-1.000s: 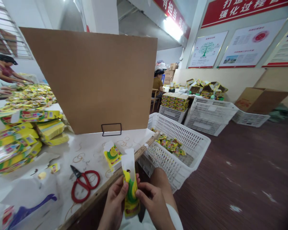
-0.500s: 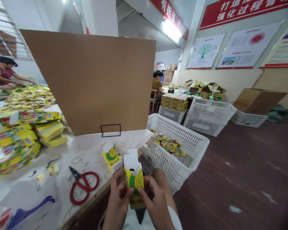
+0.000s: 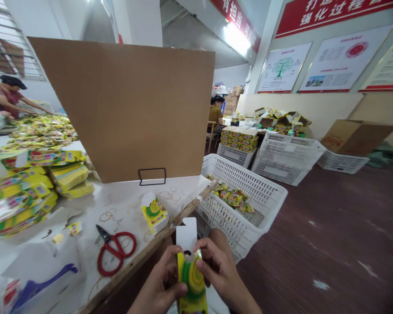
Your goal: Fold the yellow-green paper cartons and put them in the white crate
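Observation:
Over my lap I hold a small yellow and green printed carton [image 3: 193, 279], its white end flap [image 3: 186, 234] standing up. My left hand [image 3: 165, 277] grips the carton's left side, thumb across the front. At the upper right edge, by the opening, my right hand [image 3: 218, 266] pinches the carton with thumb and fingers. What is inside the carton is hidden. Close by on the table, another yellow carton [image 3: 153, 213] lies with white flaps showing. Red-handled scissors [image 3: 114, 250] rest left of my hands, blades pointing away.
A brown cardboard sheet [image 3: 127, 109] stands upright behind a black wire stand [image 3: 152, 176]. Flattened yellow cartons [image 3: 22, 192] are stacked at left. Right of the wooden table edge [image 3: 134, 266], a white crate [image 3: 265, 200] contains yellow packets [image 3: 232, 196]. Other people work farther back.
The carton has come lower and nearer to me, its flap still up. My right hand has moved up from the carton's lower front to its upper edge.

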`<control>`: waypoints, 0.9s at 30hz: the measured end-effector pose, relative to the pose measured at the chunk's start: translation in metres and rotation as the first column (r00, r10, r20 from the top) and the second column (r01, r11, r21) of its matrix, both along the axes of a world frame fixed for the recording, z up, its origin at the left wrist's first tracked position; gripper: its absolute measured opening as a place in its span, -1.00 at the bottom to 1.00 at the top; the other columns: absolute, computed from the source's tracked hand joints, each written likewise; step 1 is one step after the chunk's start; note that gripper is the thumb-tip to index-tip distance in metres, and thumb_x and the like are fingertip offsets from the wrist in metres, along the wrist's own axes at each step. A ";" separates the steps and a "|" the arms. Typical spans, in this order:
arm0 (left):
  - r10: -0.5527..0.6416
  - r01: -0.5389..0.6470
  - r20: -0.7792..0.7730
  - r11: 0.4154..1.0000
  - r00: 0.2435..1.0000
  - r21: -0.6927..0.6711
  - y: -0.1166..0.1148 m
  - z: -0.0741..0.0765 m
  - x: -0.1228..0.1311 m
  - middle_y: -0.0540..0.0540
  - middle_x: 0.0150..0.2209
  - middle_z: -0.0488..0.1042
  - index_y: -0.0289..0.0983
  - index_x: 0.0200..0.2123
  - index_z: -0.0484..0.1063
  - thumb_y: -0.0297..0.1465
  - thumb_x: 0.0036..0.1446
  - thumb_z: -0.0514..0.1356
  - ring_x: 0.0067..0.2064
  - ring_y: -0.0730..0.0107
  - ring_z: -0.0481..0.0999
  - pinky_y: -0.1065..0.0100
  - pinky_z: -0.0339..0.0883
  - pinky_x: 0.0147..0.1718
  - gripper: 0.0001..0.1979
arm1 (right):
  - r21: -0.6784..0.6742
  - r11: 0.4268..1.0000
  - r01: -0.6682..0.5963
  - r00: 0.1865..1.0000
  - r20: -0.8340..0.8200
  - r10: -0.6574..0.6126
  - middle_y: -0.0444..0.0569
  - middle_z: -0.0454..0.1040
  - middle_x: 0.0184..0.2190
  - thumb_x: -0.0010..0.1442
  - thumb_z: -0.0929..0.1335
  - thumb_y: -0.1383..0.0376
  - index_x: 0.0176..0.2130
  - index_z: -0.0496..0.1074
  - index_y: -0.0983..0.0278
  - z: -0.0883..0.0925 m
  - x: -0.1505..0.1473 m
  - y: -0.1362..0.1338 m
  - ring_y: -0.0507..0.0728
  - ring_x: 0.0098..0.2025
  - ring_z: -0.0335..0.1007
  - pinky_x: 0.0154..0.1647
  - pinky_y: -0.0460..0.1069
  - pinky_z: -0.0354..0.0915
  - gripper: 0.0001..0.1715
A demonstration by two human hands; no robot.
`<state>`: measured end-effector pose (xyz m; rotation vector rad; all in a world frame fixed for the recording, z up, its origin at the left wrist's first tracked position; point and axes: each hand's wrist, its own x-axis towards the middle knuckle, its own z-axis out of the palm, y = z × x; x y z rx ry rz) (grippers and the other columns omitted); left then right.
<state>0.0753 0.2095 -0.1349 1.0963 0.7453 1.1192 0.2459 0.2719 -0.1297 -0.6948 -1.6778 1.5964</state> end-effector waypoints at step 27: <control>0.146 -0.139 -0.218 0.989 0.965 0.047 0.004 -0.010 -0.002 -0.26 -0.05 0.46 -0.21 0.19 0.07 -0.32 0.16 0.16 -0.06 0.18 0.48 0.19 0.32 -0.04 -0.45 | 0.203 0.959 0.196 0.893 0.367 -0.260 -0.25 0.14 -0.58 0.03 0.30 0.33 -0.07 0.27 0.31 -0.002 -0.010 -0.002 0.02 -0.56 0.13 -0.55 -0.10 0.09 -0.59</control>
